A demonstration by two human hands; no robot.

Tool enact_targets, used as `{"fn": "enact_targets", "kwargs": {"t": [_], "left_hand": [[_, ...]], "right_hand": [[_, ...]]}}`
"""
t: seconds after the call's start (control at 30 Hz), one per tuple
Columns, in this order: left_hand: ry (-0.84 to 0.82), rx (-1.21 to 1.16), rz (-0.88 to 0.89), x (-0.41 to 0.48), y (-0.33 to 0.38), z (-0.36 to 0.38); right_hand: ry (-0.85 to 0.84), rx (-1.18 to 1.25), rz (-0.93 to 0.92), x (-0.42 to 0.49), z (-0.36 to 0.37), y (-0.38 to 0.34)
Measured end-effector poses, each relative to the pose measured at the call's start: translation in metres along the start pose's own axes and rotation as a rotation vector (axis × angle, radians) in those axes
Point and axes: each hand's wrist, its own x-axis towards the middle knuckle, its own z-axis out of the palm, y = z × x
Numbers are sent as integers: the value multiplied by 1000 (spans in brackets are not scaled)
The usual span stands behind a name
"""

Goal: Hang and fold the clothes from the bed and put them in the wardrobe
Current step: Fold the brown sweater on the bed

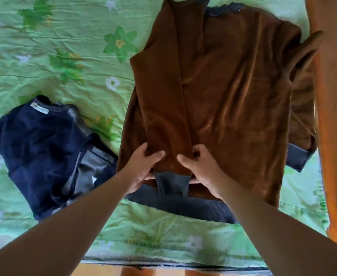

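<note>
Pinching sleeve (167,96): I've got my left hand (141,168) and right hand (201,168) both curled on it, just above the grey cuff (172,181).
Brown sweater (243,86): flat on the right side of the green bedsheet (74,46), sleeve laid down its front.
Navy top (40,140): folded, left, just beside the sweater.
Wooden post (335,116): right edge.

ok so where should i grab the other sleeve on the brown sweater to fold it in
I'd pinch the dark cuff, coming from the right. That sleeve lies outside the brown sweater body, and the cuff is its free end.
</note>
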Motion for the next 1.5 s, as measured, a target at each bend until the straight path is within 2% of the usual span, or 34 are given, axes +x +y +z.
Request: {"fn": "enact_targets", "kwargs": {"t": [0.07,0.1,0.17,0.23,0.27,0.33,0.4,0.47,0.53,0.57,0.63,0.67,0.73,0.8,0.9,0.97,1.03,1.1,1.17,1.27,1.33,1.37,1.43,1.5], "left_hand": [[67,148,14,-3,-13,1],[135,295,60,-2,-19,2],[253,637,165,3,-28,0],[347,828,258,5,-29,-1],[408,916,300,5,-28,-4],[548,1184,351,2,-23,-11],[593,1329,348,-5,-23,-18],[579,1357,325,-13,-31,-19],[530,1293,313,-21,-45,-8],[473,1138,272,-26,-52,0],[351,672,141,-35,-62,18],[344,487,88,-38,-65,22],[360,311,23,-38,-71,24],[367,373,24,-38,-72,20],[433,778,99,-43,-66,13],[545,1005,175,-46,-56,19],[571,1171,339,-41,-43,40],[437,1260,574,-23,-29,72],[189,1274,759,3,-16,113],[-97,1231,859,39,1,187],[-168,1116,877,56,11,234],[-180,1006,830,60,18,256],[-209,682,578,63,37,292],[-311,313,280,57,59,317]], "right_hand": [[8,-125,83,-6,0,18],[32,-180,84,-8,1,25],[73,-306,19,-12,-1,35],[134,-544,-119,-18,-8,35],[227,-691,-199,-21,-17,34],[517,-915,-273,-25,-45,34],[711,-1016,-144,-29,-82,42],[748,-999,13,-36,-110,61],[746,-894,99,-44,-123,77],[761,-824,130,-49,-125,83],[786,-690,180,-56,-126,92],[788,-605,195,-59,-126,95],[766,-432,214,-63,-131,102],[714,-413,220,-67,-138,106],[631,-512,221,-70,-148,105],[664,-481,172,-71,-156,100],[778,-308,93,-66,-168,87],[850,-28,85,-54,-189,65],[834,270,88,-36,-214,43],[784,416,98,-15,-243,20],[777,431,93,-9,-253,9],[804,391,61,-6,-257,5],[952,244,-65,-7,-261,-7],[1012,6,-341,-19,-256,-24]]}}
